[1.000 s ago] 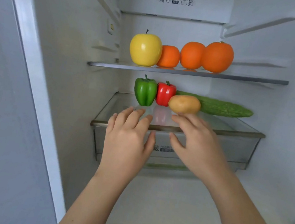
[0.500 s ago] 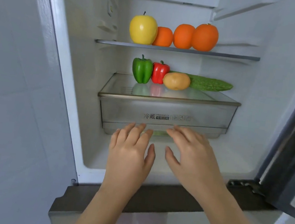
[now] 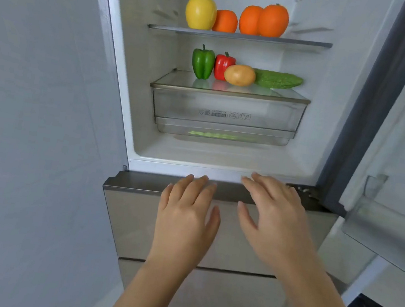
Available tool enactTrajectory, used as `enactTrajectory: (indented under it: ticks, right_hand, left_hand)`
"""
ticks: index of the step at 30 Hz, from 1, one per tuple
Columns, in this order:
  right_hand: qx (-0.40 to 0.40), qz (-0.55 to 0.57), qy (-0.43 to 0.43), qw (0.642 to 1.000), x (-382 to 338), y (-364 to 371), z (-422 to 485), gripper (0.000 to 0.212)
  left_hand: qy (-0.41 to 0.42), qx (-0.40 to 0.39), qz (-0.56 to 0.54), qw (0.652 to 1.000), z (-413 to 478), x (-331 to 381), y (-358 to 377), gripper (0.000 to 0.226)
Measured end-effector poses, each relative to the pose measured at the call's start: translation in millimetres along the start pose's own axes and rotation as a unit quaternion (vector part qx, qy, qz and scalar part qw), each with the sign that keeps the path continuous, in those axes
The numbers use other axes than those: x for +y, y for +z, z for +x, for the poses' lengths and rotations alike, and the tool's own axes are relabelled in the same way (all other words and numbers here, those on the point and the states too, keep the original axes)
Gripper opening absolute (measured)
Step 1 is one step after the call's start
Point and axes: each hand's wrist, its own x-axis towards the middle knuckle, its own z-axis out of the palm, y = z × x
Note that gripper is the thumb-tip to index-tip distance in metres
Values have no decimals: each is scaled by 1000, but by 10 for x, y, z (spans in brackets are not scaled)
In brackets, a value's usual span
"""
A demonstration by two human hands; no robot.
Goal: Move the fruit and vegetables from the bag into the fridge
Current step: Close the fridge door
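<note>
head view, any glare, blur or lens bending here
Head view: soft even light, no harsh glare; the glass shelf faintly mirrors the green pepper and red pepper. Head view: the wide lens slants the fridge frame; drawer label blurred.

Fridge (image 3: 135, 66): white inside, its door swung open to the right.
Yellow apple (image 3: 200, 12): upright, stem up, at the left end of the upper shelf (image 3: 302, 43).
Small orange (image 3: 225, 21): just right of the apple, touching it.
Two larger oranges (image 3: 274, 20): further right on the same shelf, side by side and overlapping in view.
Green pepper (image 3: 203, 62): upright on the glass shelf (image 3: 170, 81) over the clear drawer (image 3: 229, 105).
Red pepper (image 3: 223, 65): upright, right beside the green one.
Potato (image 3: 239, 75): tan, on its side, in front of the red pepper.
Green gourd (image 3: 278, 80): bumpy, lying lengthwise, its left end behind the potato.
Drawer content (image 3: 214, 135): a pale green strip showed through the drawer's front, too blurred to identify.
</note>
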Motion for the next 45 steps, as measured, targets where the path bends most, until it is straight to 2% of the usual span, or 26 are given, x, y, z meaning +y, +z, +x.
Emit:
enactTrajectory:
  ticks: [10,22,25,36,45]
  right_hand:
    - [3,6,14,1000,-229,-657,-721,39]
    - [2,-35,67,997,-706,-1457,-1688,33]
    - [-16,-54,86,995,-704,-1666,-1910,39]
    - [23,-125,206,970,8,-2498,-2471,42]
    - [33,-137,289,947,1055,-3177,-2730,39]
  left_hand:
    - [-2,-7,-9,1000,-630,452,-629,37]
    - [20,-19,-90,996,-1645,840,-1226,36]
    - [17,-29,-117,993,-1797,1011,-1254,36]
    - [115,-66,-221,966,-1767,2093,-1158,39]
    - [185,-55,-289,937,-1471,3333,-765,38]
